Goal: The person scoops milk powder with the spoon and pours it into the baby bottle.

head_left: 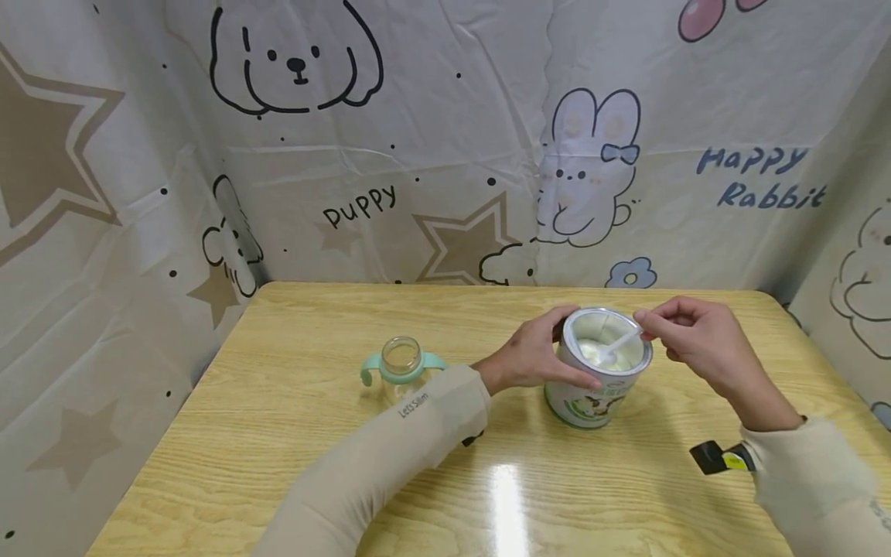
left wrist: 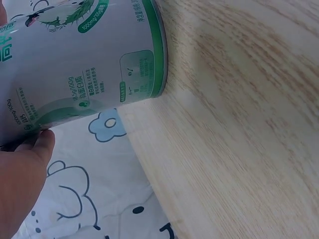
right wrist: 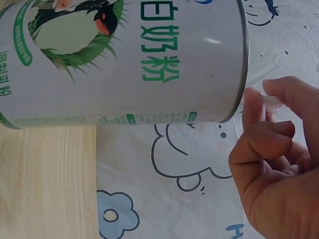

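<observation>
A white and green milk powder can (head_left: 588, 402) stands at the right half of the table, its top open and pale powder (head_left: 595, 352) visible inside. My left hand (head_left: 532, 348) grips it from the left, thumb across the front and fingers round the far side. Between thumb and forefinger, my right hand (head_left: 703, 340) pinches the handle of a white scoop (head_left: 623, 340) at the can's right rim. The scoop's bowl reaches down into the can, at the powder. In the right wrist view, the can (right wrist: 194, 59) hides most of the scoop, leaving only the handle's end (right wrist: 271, 102) showing.
A baby bottle (head_left: 402, 357) with mint-green handles and no lid stands left of the can, partly behind my left sleeve (head_left: 418, 425). Printed cloth (head_left: 445, 116) hangs behind the wooden table (head_left: 299, 333) and along its sides.
</observation>
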Demonstrator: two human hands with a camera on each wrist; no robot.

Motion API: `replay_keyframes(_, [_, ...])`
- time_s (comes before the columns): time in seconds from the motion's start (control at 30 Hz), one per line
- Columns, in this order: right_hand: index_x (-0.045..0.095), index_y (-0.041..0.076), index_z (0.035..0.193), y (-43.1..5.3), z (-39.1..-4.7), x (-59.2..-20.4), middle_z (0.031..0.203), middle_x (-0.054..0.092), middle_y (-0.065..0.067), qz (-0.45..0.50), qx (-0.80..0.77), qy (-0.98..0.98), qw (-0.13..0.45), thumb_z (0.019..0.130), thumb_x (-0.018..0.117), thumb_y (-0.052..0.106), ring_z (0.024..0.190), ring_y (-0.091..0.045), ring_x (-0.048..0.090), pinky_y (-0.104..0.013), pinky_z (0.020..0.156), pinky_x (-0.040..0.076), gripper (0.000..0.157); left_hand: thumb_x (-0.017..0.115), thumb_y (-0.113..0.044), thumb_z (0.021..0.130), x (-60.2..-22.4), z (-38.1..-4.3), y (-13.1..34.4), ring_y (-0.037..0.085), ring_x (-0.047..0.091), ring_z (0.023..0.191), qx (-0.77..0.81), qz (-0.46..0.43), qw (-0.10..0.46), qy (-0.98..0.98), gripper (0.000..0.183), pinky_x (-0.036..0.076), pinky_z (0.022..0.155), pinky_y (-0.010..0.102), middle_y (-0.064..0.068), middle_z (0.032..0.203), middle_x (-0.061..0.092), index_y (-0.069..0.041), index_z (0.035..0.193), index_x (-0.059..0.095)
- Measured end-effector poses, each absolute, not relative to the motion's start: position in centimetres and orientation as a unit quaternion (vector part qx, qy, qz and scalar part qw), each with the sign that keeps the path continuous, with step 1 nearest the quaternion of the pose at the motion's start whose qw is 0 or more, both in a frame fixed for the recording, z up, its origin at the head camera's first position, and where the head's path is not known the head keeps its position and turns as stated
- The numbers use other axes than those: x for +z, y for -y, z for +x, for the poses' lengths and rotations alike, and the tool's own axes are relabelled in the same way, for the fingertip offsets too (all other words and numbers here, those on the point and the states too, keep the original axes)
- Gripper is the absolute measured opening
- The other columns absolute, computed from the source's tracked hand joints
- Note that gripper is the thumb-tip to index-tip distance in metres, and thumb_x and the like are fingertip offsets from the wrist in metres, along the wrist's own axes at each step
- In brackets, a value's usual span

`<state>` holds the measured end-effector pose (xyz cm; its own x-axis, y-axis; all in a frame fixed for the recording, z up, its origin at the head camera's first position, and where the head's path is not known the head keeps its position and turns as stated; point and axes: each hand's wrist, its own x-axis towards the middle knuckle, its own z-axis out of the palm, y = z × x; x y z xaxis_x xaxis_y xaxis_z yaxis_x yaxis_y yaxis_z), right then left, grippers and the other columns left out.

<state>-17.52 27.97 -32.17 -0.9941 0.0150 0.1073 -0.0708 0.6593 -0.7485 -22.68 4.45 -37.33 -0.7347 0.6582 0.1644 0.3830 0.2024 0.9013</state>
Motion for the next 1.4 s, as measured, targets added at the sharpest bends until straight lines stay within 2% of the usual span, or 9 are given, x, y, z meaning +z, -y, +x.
replay_keyframes(0.13, [0.067, -0.003, 0.102, -27.4, -17.7, -32.1, 0.081, 0.067, -0.005, 0.024, 0.395, 0.917, 0.050, 0.099, 0.064, 0.037, 0.065, -0.016, 0.049, -0.026, 0.051, 0.043, 0.041, 0.093, -0.016, 0.071, -37.3, -22.7, -4.4, 0.011, 0.055, 0.123, 0.531, 0.333, 0.130, -0.768, 0.092, 0.043, 0.101, 0.020, 0.004, 0.134, 0.056, -0.010, 0.147, 0.042])
replay_keyframes(0.33, [0.072, 0.000, 0.098, -26.4, -17.9, -32.0, 0.086, 0.074, -0.006, 0.058, 0.367, 0.927, 0.040, 0.099, 0.064, 0.033, 0.079, -0.017, 0.053, -0.028, 0.063, 0.040, 0.034, 0.093, -0.016, 0.071, -37.3, -22.6, -4.4, 0.011, 0.055, 0.124, 0.535, 0.326, 0.133, -0.768, 0.091, 0.043, 0.101, 0.019, 0.004, 0.136, 0.055, -0.010, 0.147, 0.042])
replay_keyframes(0.53, [0.071, 0.000, 0.095, -25.8, -17.8, -31.8, 0.083, 0.074, -0.008, 0.082, 0.374, 0.924, 0.027, 0.098, 0.066, 0.028, 0.068, -0.014, 0.050, -0.026, 0.054, 0.039, 0.028, 0.093, -0.017, 0.072, -37.3, -22.5, -4.4, 0.010, 0.054, 0.123, 0.533, 0.322, 0.133, -0.771, 0.091, 0.044, 0.100, 0.019, 0.004, 0.136, 0.055, -0.009, 0.147, 0.042])
replay_keyframes(0.8, [0.069, -0.003, 0.102, -26.6, -18.1, -31.8, 0.081, 0.072, 0.004, 0.056, 0.407, 0.912, -0.005, 0.101, 0.061, 0.030, 0.069, -0.014, 0.047, -0.027, 0.056, 0.039, 0.033, 0.093, -0.015, 0.071, -37.4, -22.6, -4.4, 0.014, 0.055, 0.125, 0.538, 0.329, 0.133, -0.765, 0.091, 0.043, 0.101, 0.018, 0.008, 0.138, 0.055, -0.007, 0.146, 0.042])
replay_keyframes(1.0, [0.068, -0.002, 0.098, -27.7, -18.2, -32.1, 0.071, 0.060, 0.008, 0.045, 0.474, 0.879, -0.010, 0.102, 0.061, 0.028, 0.054, -0.015, 0.038, -0.029, 0.050, 0.033, 0.031, 0.093, -0.015, 0.071, -37.3, -22.5, -4.3, 0.011, 0.054, 0.125, 0.537, 0.325, 0.131, -0.767, 0.091, 0.042, 0.101, 0.019, 0.005, 0.137, 0.055, -0.009, 0.146, 0.043])
replay_keyframes(1.23, [0.069, 0.017, 0.087, -29.3, -18.4, -32.9, 0.076, 0.065, 0.009, 0.019, 0.573, 0.818, -0.042, 0.102, 0.060, 0.022, 0.058, -0.008, 0.041, -0.023, 0.049, 0.035, 0.018, 0.093, -0.015, 0.070, -37.5, -22.6, -4.3, 0.007, 0.053, 0.125, 0.538, 0.326, 0.131, -0.766, 0.091, 0.042, 0.102, 0.019, 0.002, 0.137, 0.056, -0.010, 0.146, 0.043])
replay_keyframes(1.4, [0.068, 0.013, 0.089, -30.7, -18.4, -33.3, 0.076, 0.066, 0.002, 0.008, 0.689, 0.722, -0.061, 0.102, 0.061, 0.016, 0.056, -0.006, 0.041, -0.019, 0.045, 0.034, 0.015, 0.094, -0.015, 0.070, -37.7, -22.7, -4.5, 0.005, 0.051, 0.126, 0.540, 0.329, 0.130, -0.763, 0.092, 0.042, 0.103, 0.019, 0.000, 0.139, 0.055, -0.011, 0.146, 0.043])
